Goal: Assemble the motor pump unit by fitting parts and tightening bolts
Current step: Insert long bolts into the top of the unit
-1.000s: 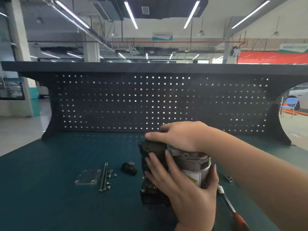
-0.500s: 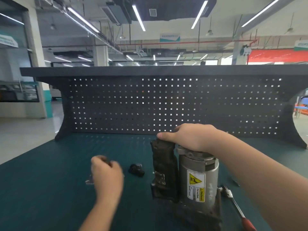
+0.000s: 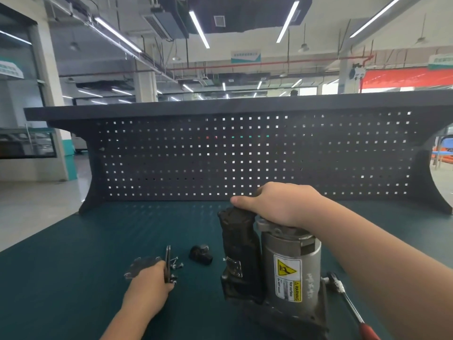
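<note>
Low and right of centre, on the dark green matted surface: upright motor pump unit, a silver cylindrical motor with a yellow warning label joined to a black ribbed housing. Steadied from above by the right hand, palm over the top, thumb stretched across the black housing, other digits curled over the far side. Lower left of centre: left hand down among the loose hardware, fingers bent toward long dark bolts lying just beside a small flat silver metal plate; seemingly pinching one bolt, though contact mostly hidden behind the knuckles, so grip not certain. Scattered beside them, short silver screws. Between hardware and unit, a small black rubbery block, apart from both. At lower right, a ratchet driver with a red handle, lying untouched close by the unit's base. Step in hand, by judgement: fetching a fastener for fitting. Next move likely needing a clean lift of a single bolt, alignment with its hole in the unit while held steady, hand-threading first, then the driver.
</note>
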The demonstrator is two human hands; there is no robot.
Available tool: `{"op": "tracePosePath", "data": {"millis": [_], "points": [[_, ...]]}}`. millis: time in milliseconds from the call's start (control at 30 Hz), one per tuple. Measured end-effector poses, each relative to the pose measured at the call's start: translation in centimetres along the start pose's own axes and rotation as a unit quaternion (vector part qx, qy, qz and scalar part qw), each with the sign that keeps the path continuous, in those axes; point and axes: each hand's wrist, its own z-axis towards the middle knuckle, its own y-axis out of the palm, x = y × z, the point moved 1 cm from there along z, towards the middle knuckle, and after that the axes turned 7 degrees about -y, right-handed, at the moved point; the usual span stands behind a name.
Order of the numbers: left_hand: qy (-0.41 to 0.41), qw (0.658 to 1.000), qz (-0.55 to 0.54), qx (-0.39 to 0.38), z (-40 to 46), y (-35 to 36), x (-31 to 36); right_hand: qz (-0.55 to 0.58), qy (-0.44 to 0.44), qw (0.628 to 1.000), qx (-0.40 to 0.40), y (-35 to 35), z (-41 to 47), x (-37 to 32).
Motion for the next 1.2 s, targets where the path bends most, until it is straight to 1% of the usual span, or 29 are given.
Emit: {"op": "tracePosePath", "data": {"millis": [100,167,400,567,633,700,800,833,900,967,1067,1100,1133,1167,1200], "points": [[0.007,0.999,0.020,0.043,0.0,0.0,0.2,-0.001,0.006,1.000,0.007,0.0,0.0,0.0],[0.002,0.998,0.023,0.059,0.0,0.1,0.4,-0.004,0.008,1.000,0.008,-0.1,-0.2,0.0],[-0.008,0.999,-0.009,0.039,0.8,0.6,0.5,0.000,0.011,1.000,0.013,-0.1,-0.3,-0.1],[-0.080,0.996,-0.031,0.002,1.9,0.0,0.8,-0.002,0.012,1.000,0.014,-0.2,-0.4,-0.3],[-0.097,0.995,-0.004,-0.035,2.4,-0.6,1.4,-0.002,0.012,1.000,0.013,-0.2,-0.5,-0.4],[-0.100,0.991,0.049,-0.079,2.8,-0.9,2.1,-0.002,0.010,1.000,0.011,-0.3,-0.7,-0.5],[-0.110,0.979,0.125,-0.118,3.2,-1.4,3.5,-0.007,0.009,1.000,0.017,-0.2,-0.6,-0.5],[-0.113,0.976,0.138,-0.122,3.5,-1.3,4.0,-0.006,0.011,1.000,0.016,-0.2,-0.5,-0.5],[-0.123,0.972,0.169,-0.103,3.0,-1.2,4.7,-0.008,0.008,1.000,0.013,-0.2,-0.6,-0.5],[-0.102,0.975,0.184,-0.069,2.9,-0.9,4.4,-0.013,0.000,1.000,0.012,-0.2,-0.6,-0.7],[-0.084,0.991,0.106,-0.016,2.7,-1.8,4.0,-0.043,-0.034,0.998,0.002,-0.3,-0.7,-0.8],[-0.084,0.995,0.044,0.014,2.5,-2.6,4.2,-0.054,-0.049,0.997,-0.003,-0.4,-0.7,-0.8],[-0.063,0.995,-0.035,0.070,2.3,-3.5,4.4,-0.056,-0.057,0.997,-0.002,-0.4,-0.8,-0.8],[-0.037,0.980,-0.150,0.124,1.8,-4.7,5.0,-0.050,-0.060,0.997,0.009,-0.4,-0.9,-0.7],[-0.004,0.941,-0.301,0.153,0.8,-5.7,5.7,-0.039,-0.062,0.997,0.028,-0.3,-0.9,-0.6]]}}
